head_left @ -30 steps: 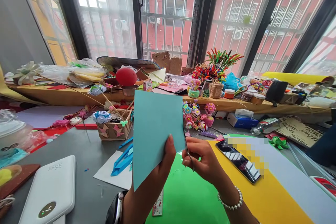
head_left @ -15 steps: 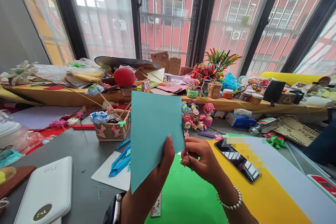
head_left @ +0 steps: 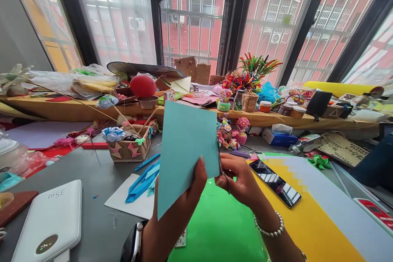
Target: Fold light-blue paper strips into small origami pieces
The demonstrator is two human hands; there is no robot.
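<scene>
A light blue sheet of paper is upright in front of me, gripped from below by my left hand, whose thumb presses on its near face. The other fingers of that hand are mostly behind the sheet. At the sheet's right edge, my right hand is closed on a pair of scissors, with the blades along that edge. Beneath both hands lies a glossy green sheet. Blue paper strips rest on white paper to the left.
A white power bank lies at the left front. Behind the hands stands a cardboard basket. On the right, a phone rests on yellow paper. A crowded shelf runs along the windows, with a red balloon.
The blue sheet has shifted slightly right and tilted a little. Both hands have moved a little to the right with it, the scissors staying at its right edge. The view has shifted slightly.
</scene>
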